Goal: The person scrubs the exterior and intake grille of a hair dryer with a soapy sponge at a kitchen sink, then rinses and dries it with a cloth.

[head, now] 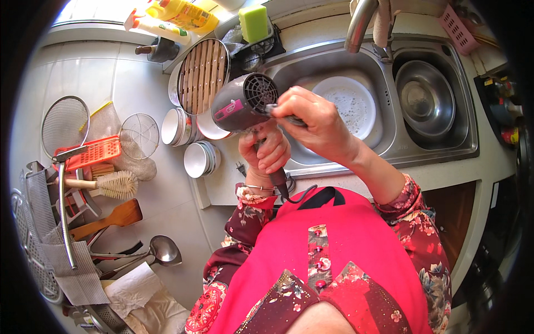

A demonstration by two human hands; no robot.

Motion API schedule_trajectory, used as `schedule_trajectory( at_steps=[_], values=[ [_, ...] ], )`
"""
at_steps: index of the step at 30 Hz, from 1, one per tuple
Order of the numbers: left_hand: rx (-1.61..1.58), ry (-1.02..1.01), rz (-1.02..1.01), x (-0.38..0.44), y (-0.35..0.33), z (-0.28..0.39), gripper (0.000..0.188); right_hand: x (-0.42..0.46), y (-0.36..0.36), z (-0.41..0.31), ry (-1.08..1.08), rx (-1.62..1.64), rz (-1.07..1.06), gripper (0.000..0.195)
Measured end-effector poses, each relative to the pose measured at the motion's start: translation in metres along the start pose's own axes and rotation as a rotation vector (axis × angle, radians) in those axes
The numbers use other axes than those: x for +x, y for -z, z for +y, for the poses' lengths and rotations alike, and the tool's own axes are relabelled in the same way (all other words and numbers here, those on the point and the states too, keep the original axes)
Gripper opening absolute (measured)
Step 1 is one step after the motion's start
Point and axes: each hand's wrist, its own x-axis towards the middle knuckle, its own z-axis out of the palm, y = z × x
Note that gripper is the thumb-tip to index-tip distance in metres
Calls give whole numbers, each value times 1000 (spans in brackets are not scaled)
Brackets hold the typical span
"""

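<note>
A dark grey hair dryer (pixel 233 104) with a pink patch is held up over the front left of the sink. My left hand (pixel 269 148) is wrapped around its handle, and the cord hangs below. My right hand (pixel 311 117) pinches a small grey thing (pixel 294 120), perhaps a brush or scouring pad, against the edge of the round rear grille; fingers hide much of it. White foam shows along the dryer's underside. Behind my right hand, a white basin (pixel 348 106) with sudsy water sits in the left bowl of the steel sink (pixel 386 152). The plug (pixel 240 168) lies on the counter.
Stacked bowls (pixel 197 160) and a round slatted wooden rack (pixel 204 77) stand left of the sink. A metal basin (pixel 425 98) is in the right bowl, near the faucet (pixel 361 27). Strainers, a brush (pixel 117 184) and a ladle (pixel 165 250) hang at the left.
</note>
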Motion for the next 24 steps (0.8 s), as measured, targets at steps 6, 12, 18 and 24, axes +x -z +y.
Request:
schedule_trajectory(
  at_steps=[6, 12, 18, 24],
  values=[
    [-16, 25, -14, 1, 3, -1, 20, 7, 14, 3, -187, -112, 83, 9],
    [117, 45, 34, 6, 0, 2, 22, 3, 6, -3, -284, -103, 36, 6],
    [281, 29, 127, 2, 1, 6, 21, -1, 8, -10, -411, 6, -14, 8],
    [533, 7, 263, 4, -7, 7, 21, 1, 15, -16, -710, 276, -63, 9]
  ],
)
